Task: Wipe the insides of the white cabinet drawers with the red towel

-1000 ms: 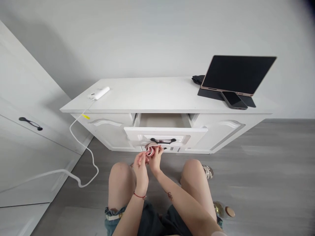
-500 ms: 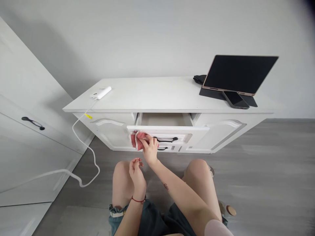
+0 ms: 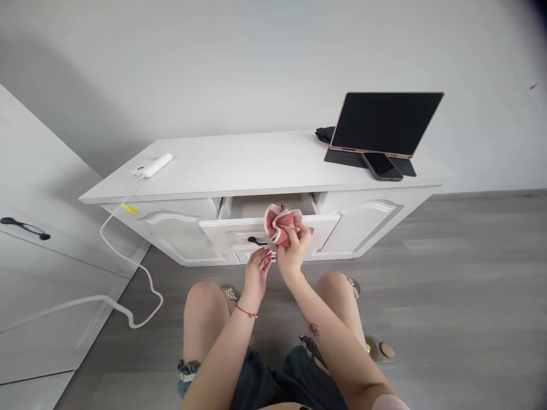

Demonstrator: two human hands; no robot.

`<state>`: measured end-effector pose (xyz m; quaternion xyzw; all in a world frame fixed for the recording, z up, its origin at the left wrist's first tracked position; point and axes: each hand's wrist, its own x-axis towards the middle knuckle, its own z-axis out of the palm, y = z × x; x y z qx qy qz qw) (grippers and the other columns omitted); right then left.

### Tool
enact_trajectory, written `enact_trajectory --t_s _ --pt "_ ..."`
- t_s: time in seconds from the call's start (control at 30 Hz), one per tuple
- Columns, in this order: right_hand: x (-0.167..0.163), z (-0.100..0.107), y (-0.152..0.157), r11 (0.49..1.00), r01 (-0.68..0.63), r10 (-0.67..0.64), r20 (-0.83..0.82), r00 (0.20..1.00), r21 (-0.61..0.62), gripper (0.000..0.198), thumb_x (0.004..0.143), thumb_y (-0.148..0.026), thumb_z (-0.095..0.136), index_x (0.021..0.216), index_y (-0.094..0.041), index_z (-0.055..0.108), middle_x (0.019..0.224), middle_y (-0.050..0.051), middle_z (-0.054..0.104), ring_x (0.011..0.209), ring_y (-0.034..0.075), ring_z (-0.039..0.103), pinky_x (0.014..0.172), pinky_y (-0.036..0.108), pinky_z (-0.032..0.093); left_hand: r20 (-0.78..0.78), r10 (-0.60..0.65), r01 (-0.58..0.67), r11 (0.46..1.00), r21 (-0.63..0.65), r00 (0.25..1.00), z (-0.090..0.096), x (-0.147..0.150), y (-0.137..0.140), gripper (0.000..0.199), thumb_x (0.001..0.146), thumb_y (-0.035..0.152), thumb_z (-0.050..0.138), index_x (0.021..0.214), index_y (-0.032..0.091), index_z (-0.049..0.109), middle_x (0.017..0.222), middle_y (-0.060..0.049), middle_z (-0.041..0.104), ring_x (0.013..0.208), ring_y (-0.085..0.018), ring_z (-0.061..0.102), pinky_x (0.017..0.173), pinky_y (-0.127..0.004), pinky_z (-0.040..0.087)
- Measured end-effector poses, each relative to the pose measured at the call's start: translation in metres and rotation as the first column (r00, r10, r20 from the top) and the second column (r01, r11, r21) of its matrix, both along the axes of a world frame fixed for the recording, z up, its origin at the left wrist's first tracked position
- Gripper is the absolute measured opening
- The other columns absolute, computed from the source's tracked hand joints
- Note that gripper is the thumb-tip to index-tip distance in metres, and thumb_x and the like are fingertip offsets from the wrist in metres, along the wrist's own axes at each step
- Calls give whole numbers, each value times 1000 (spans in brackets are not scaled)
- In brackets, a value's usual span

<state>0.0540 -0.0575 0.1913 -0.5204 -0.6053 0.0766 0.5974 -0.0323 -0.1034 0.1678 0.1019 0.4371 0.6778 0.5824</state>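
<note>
My right hand (image 3: 293,253) is closed on a bunched pink cloth (image 3: 284,225) with white edging, held in front of the pulled-out drawer (image 3: 216,230). The cloth's upper part overlaps the drawer's front edge and covers part of the front panel. Just left of and below the cloth is my left hand (image 3: 256,272), its fingers loosely bent and apart; whether the fingertips touch the cloth's lower edge I cannot tell. A black drawer handle (image 3: 255,241) shows between the hands and the panel, partly hidden. Inside the drawer, the visible floor is pale.
On the white cabinet top (image 3: 231,162) stand a dark-screened tablet (image 3: 384,122), a phone (image 3: 382,167) and a black bundle (image 3: 325,134) on the right. A white device (image 3: 157,165) with a hanging cable (image 3: 147,273) lies left. A wardrobe handle (image 3: 25,228) is farther left.
My right hand has carried the cloth rightward and up, from the drawer front's left part to its middle. My left hand has risen toward it. The view has shifted slightly.
</note>
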Motion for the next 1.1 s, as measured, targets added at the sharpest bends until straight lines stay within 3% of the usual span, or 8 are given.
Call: enact_trajectory --t_s 0.13,0.3,0.43,0.53,0.73,0.97,1.1 --pt "45 -9 13 995 87 -83 -71 994 51 38 67 -7 45 96 -21 67 112 11 44 105 26 48 90 43 42 41 -10 10 1000 9 999 10 9 21 21 63 27 74 68 20 55 70 1 66 74 -14 64 83 -31 46" --pt "98 -17 30 957 277 -272 -73 960 88 30 66 -11 46 90 -19 62 110 11 45 100 24 52 88 41 44 7 37 -37 999 -5 999 8 14 28 38 56 29 82 63 20 46 61 6 59 62 -10 61 80 -29 46" --pt "132 -26 47 942 332 -325 -128 937 41 28 68 -14 46 92 -18 60 106 10 48 100 23 53 90 40 42 -62 56 -55 998 25 996 4 15 27 48 55 32 83 60 20 38 63 8 57 61 -9 60 77 -29 46" --pt "150 -45 56 946 324 -321 -209 924 -23 25 71 -17 47 91 -17 61 105 11 49 101 23 53 92 41 41 -110 49 -48 999 10 993 3 13 30 48 54 35 84 61 20 39 63 8 56 61 -9 60 77 -28 45" --pt "165 -86 54 924 316 -374 -332 866 -215 26 68 -29 58 91 -17 61 101 7 51 95 23 54 91 41 40 -200 8 -11 1000 -15 980 0 6 58 45 54 41 83 65 20 44 67 7 57 63 -9 61 78 -29 46" --pt "167 -86 60 911 260 -368 -343 864 -321 24 65 -32 58 85 -18 61 96 5 52 91 22 53 90 38 39 -215 32 -39 999 -28 976 1 0 113 49 54 43 82 64 21 40 66 8 54 57 -8 58 78 -30 46" --pt "160 -82 64 912 224 -346 -354 869 -343 24 63 -31 60 82 -17 61 95 5 52 89 21 53 88 36 40 -230 5 -17 999 -49 973 0 -3 128 47 56 42 81 66 21 41 69 8 55 57 -7 58 78 -30 45"
